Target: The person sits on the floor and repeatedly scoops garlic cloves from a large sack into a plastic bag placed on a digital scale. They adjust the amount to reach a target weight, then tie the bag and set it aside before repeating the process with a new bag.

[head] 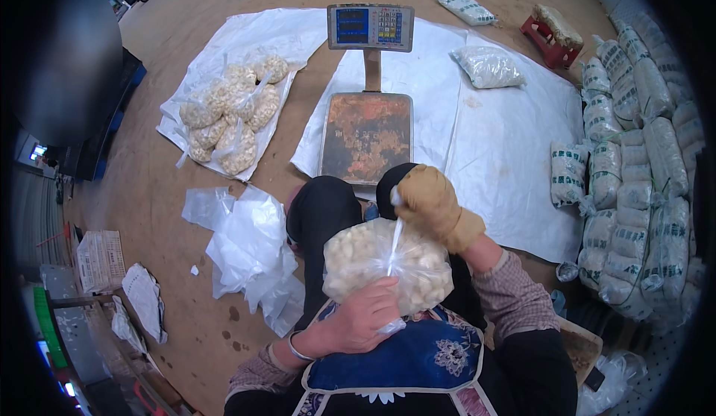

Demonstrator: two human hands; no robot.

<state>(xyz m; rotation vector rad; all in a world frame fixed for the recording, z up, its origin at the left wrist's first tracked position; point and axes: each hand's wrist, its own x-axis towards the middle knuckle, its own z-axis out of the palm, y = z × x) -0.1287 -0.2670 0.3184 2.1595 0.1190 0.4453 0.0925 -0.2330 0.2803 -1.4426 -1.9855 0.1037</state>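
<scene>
A clear plastic bag of pale, lumpy pieces [347, 259] rests on my lap, its neck drawn together. My left hand [369, 315], bare, grips gathered plastic at the near side of the neck. Above the bag, my right hand [430, 206] in a tan glove closes on a twisted white strand of the plastic, pulled taut from the neck. Beyond my knees stands a platform scale [366, 136] with a rusty plate and a display panel [370, 27]. To the left, several tied bags of similar pieces [235, 114] are heaped on a white sheet [235, 27].
Loose clear plastic bags [246, 248] lie on the floor by my left knee. A second white sheet [514, 192] spreads to the right, a filled bag [488, 66] on it. Stacked packed bags [626, 192] line the right side. A red stool [551, 38] stands at the back right.
</scene>
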